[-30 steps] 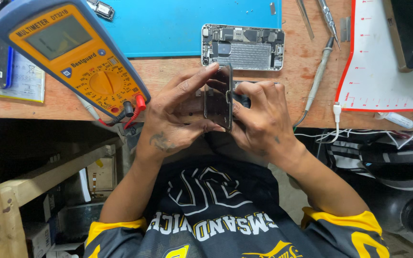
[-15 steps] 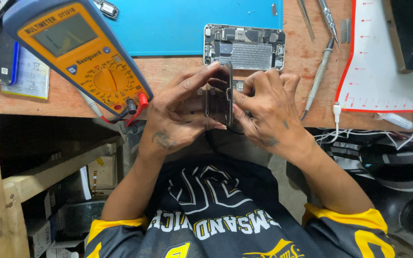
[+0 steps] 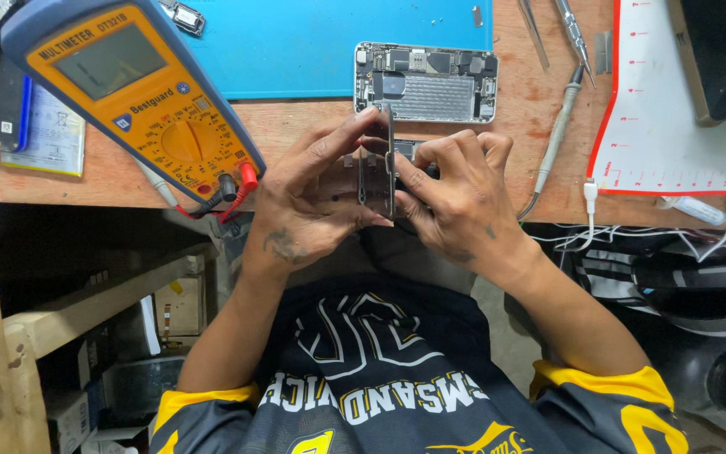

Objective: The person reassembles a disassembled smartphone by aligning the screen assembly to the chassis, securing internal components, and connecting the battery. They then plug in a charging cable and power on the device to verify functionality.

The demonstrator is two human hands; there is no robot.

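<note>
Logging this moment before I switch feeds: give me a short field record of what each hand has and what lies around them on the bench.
left hand: grips a thin dark phone panel, held on edge
right hand: fingers pressed on the same panel from the other side
opened phone body: flat on the wooden bench, just beyond the hands, internals showing
multimeter: yellow, left of the hands, red and black leads plugged in
blue mat: behind the phone body
screwdriver: right of the hands
white mat with red edge: far right
</note>
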